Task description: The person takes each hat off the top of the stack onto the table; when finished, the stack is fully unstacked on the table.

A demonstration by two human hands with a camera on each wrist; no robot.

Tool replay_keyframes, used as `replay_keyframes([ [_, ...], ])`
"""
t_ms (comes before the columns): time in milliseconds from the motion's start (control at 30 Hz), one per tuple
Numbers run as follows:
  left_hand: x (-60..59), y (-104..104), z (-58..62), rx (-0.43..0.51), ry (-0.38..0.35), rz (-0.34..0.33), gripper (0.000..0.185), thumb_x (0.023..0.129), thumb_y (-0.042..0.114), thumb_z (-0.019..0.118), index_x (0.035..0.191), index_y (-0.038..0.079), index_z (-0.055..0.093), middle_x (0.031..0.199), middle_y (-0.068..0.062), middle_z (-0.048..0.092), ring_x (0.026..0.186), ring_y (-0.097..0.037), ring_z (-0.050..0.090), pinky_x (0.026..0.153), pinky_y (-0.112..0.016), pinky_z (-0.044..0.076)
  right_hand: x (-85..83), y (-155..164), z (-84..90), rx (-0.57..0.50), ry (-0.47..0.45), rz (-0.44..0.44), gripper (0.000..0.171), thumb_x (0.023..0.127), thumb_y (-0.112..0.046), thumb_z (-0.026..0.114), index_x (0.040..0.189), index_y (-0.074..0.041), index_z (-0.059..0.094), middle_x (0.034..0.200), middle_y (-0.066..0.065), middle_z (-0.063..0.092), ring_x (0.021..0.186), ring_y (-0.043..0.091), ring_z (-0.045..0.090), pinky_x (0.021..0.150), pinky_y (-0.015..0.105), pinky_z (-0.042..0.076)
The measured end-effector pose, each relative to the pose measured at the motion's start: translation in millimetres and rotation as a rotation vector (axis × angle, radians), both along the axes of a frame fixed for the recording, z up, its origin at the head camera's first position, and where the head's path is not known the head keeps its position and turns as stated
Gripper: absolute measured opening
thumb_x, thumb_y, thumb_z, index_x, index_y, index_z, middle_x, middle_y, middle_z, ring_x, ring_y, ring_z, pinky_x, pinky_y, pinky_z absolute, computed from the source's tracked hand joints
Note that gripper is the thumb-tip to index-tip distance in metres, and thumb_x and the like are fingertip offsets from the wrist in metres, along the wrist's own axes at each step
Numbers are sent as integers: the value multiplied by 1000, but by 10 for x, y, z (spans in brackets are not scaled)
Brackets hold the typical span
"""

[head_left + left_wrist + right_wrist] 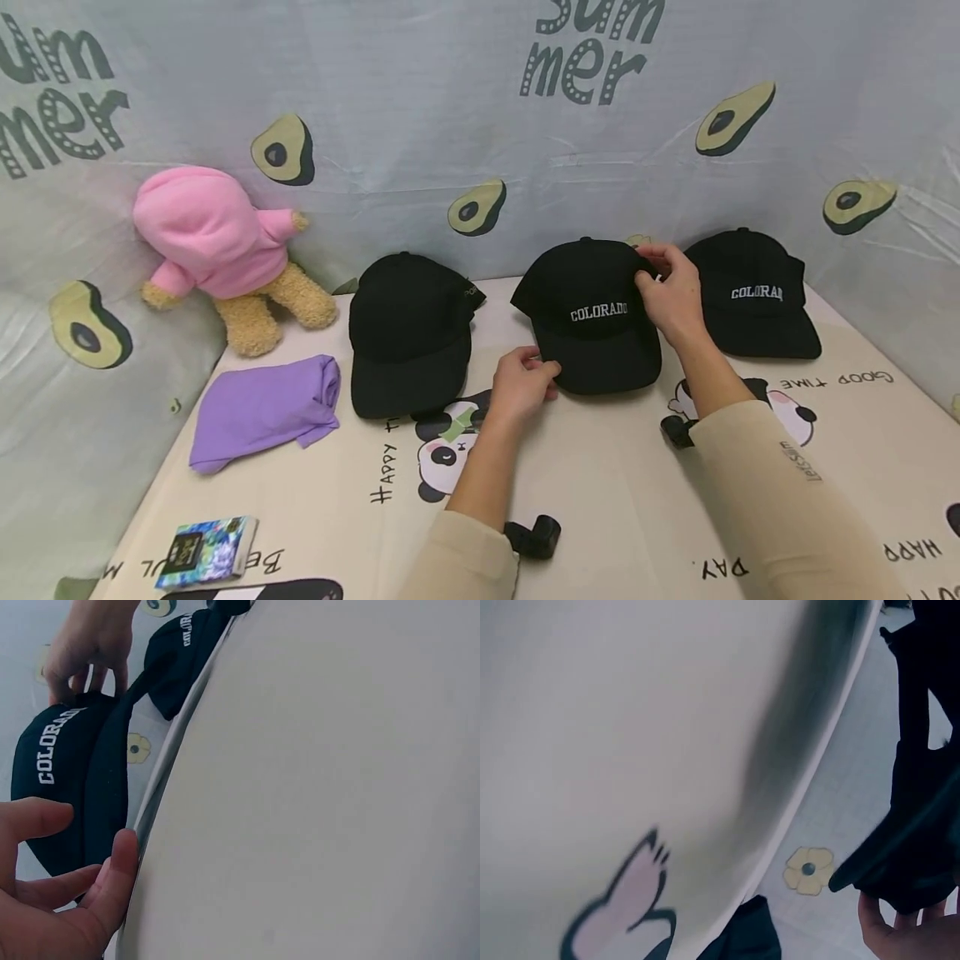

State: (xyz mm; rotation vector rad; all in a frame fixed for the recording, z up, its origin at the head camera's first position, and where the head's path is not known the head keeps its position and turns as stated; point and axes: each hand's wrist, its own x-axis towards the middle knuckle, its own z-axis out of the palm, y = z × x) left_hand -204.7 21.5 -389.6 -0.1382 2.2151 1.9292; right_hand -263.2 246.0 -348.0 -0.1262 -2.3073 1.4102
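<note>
Nearest the camera, cream sleeves (pixel 780 508) reach over the desk (pixel 615 500). The left hand (pixel 521 385) pinches the brim of the middle cap (pixel 592 321); the right hand (pixel 675 292) grips its crown. It seems mid-adjustment; lifting would need both grips kept.

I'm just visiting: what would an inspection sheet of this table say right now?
Surface: cream panda-print table cover.
Job's things: middle cap lettered COLORADO, between two other caps.
Clutter: plain black cap, right cap, purple cloth, teddy bear, small box, black clip.
Hands: left hand pinches the middle cap's brim; right hand grips its crown.
Cables: nothing seen.
Surroundings: avocado-print backdrop.
</note>
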Motion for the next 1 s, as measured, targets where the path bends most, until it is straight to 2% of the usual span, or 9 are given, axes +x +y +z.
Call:
replay_keyframes([
  [133, -35, 75, -15, -33, 20, 10, 48, 92, 13, 68, 137, -3, 60, 100, -9, 66, 67, -16, 73, 65, -24, 60, -40, 45, 4, 6, 5, -4, 39, 99, -8, 52, 136, -3, 61, 136, 20, 61, 126, 32, 54, 105, 44, 39],
  [267, -72, 166, -23, -93, 38, 17, 46, 91, 12, 67, 134, -3, 62, 93, -5, 66, 63, -17, 73, 61, -18, 52, -39, 107, -10, -6, -1, -23, 38, 99, -12, 53, 135, -3, 61, 135, 19, 60, 126, 30, 53, 106, 44, 40],
  [433, -134, 260, -15, -191, 59, 6, 45, 91, 14, 70, 132, -3, 63, 82, -4, 67, 62, -20, 73, 62, -19, 46, -30, 184, -17, 8, -17, -3, 41, 101, -21, 55, 138, -3, 59, 141, 19, 57, 134, 32, 50, 110, 49, 39],
  [600, -196, 365, 2, -293, 78, -10, 48, 89, 21, 79, 128, -4, 65, 73, -6, 70, 60, -21, 73, 66, -23, 48, -38, 268, -22, 38, -50, 14, 46, 102, -27, 55, 142, -4, 56, 147, 21, 53, 137, 34, 47, 114, 53, 36],
  [733, -235, 451, 32, -365, 77, 25, 44, 84, 23, 84, 116, -3, 68, 87, -12, 72, 84, -28, 73, 79, -33, 54, -72, 312, -32, 45, -81, 5, 48, 103, -30, 54, 143, -4, 54, 149, 21, 52, 138, 35, 46, 115, 54, 35],
  [833, -262, 506, 66, -406, 78, 45, 37, 81, 22, 85, 105, -2, 68, 100, -16, 72, 97, -31, 66, 86, -40, 54, -112, 332, -28, 47, -96, 2, 48, 103, -30, 55, 144, -4, 54, 151, 21, 51, 139, 36, 45, 116, 55, 35],
  [1000, -290, 588, 113, -387, 48, 40, 31, 82, 18, 83, 99, -1, 66, 105, -16, 70, 97, -31, 63, 87, -42, 54, -136, 391, -23, 41, -134, -1, 50, 104, -30, 54, 147, -6, 51, 155, 21, 47, 142, 38, 42, 117, 57, 34],
])
